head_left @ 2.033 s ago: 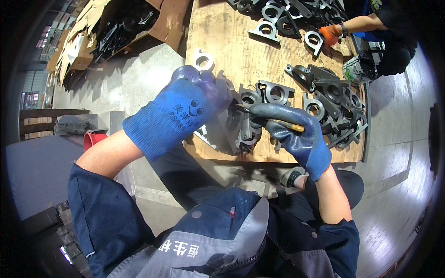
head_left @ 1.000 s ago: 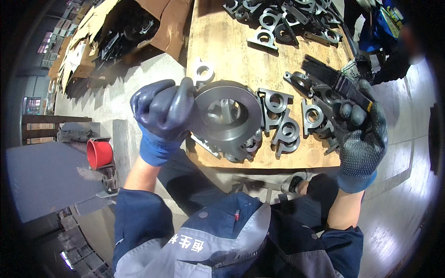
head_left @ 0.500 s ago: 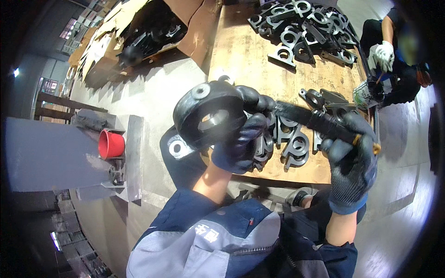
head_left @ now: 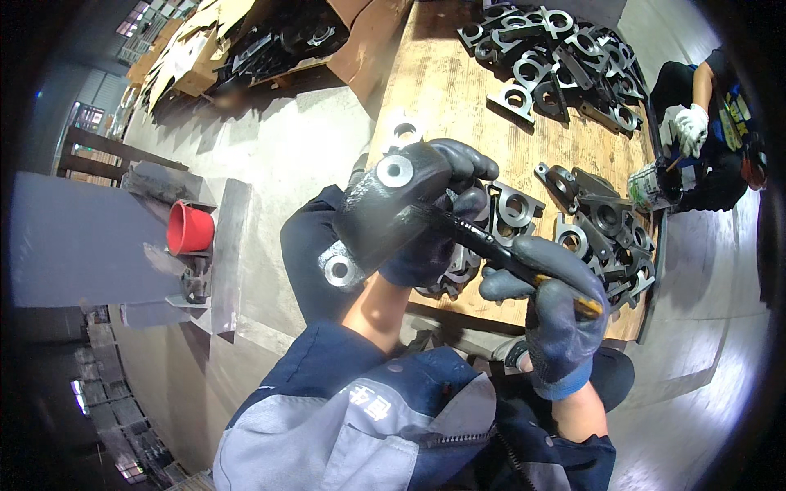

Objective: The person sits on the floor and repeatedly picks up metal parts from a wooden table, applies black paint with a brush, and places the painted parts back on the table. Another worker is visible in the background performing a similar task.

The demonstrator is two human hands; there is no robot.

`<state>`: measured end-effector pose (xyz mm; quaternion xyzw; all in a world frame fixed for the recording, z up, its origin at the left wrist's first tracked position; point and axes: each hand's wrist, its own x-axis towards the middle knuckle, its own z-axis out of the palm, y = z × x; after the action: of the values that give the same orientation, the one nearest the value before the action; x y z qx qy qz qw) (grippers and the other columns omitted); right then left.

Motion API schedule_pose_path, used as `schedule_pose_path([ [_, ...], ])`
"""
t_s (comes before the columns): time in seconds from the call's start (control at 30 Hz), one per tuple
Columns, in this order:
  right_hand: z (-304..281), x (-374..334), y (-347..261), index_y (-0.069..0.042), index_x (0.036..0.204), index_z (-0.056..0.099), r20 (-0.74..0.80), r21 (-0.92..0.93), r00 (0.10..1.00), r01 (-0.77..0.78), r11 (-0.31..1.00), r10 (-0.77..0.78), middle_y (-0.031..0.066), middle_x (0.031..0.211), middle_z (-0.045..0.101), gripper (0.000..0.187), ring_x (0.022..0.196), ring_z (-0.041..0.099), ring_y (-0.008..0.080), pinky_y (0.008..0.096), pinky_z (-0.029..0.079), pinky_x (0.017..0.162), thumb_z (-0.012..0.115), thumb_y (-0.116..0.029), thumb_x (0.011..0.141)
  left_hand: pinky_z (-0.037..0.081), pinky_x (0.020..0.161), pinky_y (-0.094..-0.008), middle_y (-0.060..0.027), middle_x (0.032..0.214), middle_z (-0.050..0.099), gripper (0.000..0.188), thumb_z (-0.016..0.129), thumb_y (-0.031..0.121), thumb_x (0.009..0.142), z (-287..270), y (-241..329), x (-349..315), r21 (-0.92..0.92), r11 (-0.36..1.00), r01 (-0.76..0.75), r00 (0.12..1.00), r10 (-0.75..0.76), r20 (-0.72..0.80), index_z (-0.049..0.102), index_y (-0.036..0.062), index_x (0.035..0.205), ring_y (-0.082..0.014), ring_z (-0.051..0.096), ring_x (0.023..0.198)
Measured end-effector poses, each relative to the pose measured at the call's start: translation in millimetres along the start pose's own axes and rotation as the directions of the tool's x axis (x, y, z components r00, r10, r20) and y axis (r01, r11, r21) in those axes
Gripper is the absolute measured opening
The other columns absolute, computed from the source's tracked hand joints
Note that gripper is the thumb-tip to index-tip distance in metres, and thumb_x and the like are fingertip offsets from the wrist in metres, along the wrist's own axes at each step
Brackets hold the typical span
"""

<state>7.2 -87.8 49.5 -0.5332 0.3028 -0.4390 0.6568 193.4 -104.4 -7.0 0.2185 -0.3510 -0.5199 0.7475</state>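
Observation:
My left hand (head_left: 468, 168), in a dark glove, grips a black metal bracket (head_left: 368, 219) at its right side and holds it up off the table. Two bare-metal round bosses with holes show on the bracket, and its smooth black face is turned up. In my gloved right hand (head_left: 563, 307) is a slim black paintbrush (head_left: 483, 241) with a yellow handle end, slanting up to the left. The brush's tip lies at the bracket's right edge beside the left fingers; the exact contact is hard to make out.
On the wooden table (head_left: 442, 90) lie a far pile of metal brackets (head_left: 565, 61) and a nearer group (head_left: 606, 221). A paint bucket (head_left: 647, 188) stands at the right edge by a person's white-gloved hand (head_left: 692, 129). Left are a red bucket (head_left: 190, 227) and a cardboard box (head_left: 360, 57).
The bracket has turned in my left hand, so its ring opening no longer faces up and its smooth side does. My right hand has brought the brush left and down to the bracket.

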Motion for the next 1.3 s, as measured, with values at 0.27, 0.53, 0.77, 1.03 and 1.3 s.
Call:
schedule_pose_path([
  [0.27,0.9,-0.2,7.0,0.005,0.119,0.055,0.101,0.137,0.984,-0.157,0.978,0.143,0.0173,0.094,0.068,0.039,0.086,0.068,0.0269,0.0361,0.053,0.083,0.051,-0.028,0.098,0.042,0.062,-0.0161,-0.0181,0.107,0.053,0.030,0.054,0.021,0.096,-12.7,5.1,1.3,-0.047,0.989,0.143,0.989,-0.145,-0.032,0.048,-0.0019,0.115,-0.0107,0.047,0.076],
  [0.53,-26.4,19.7,11.7,-0.008,0.128,0.054,-0.128,-0.505,0.985,0.033,0.862,-0.113,0.0140,0.120,0.061,0.046,0.098,0.066,0.0205,0.0285,0.054,0.084,0.064,0.006,0.085,0.049,0.089,-0.0291,-0.0100,0.117,0.055,0.032,0.055,0.016,0.095,-68.8,-42.4,-18.3,0.528,0.845,0.087,0.993,-0.028,-0.118,0.048,0.0039,0.125,-0.0171,0.056,0.103],
  [0.77,-98.1,33.6,-15.7,0.000,0.128,0.054,-0.418,-0.673,0.861,-0.080,0.735,-0.289,0.0157,0.119,0.062,0.038,0.106,0.062,0.0209,0.0337,0.050,0.094,0.061,-0.002,0.090,0.050,0.067,-0.0291,-0.0032,0.087,0.059,0.016,0.056,0.007,0.086,-108.9,-62.5,38.0,0.746,0.624,0.233,0.957,-0.009,-0.291,0.056,0.0088,0.102,-0.0119,0.057,0.079],
  [1.03,-152.4,33.9,5.3,0.004,0.129,0.051,-0.610,-0.339,0.758,0.017,0.941,-0.233,0.0206,0.119,0.061,0.037,0.108,0.061,0.0300,0.0429,0.048,0.100,0.042,-0.018,0.100,0.053,0.075,-0.0422,-0.0239,0.084,0.065,0.018,0.070,0.008,0.065,-195.7,-109.4,90.5,0.821,-0.571,-0.025,0.943,-0.286,-0.170,0.066,0.0006,0.080,-0.0409,0.064,0.084],
  [1.3,-166.0,44.8,17.6,0.001,0.128,0.054,-0.673,-0.233,0.723,-0.012,0.972,-0.153,0.0150,0.114,0.065,0.046,0.100,0.066,0.0194,0.0305,0.055,0.089,0.065,0.006,0.084,0.055,0.078,-0.0458,-0.0236,0.103,0.067,0.028,0.061,0.019,0.079,-223.3,-140.0,80.8,0.614,-0.782,-0.109,0.744,-0.474,-0.471,0.069,0.0006,0.099,-0.0357,0.068,0.092],
])
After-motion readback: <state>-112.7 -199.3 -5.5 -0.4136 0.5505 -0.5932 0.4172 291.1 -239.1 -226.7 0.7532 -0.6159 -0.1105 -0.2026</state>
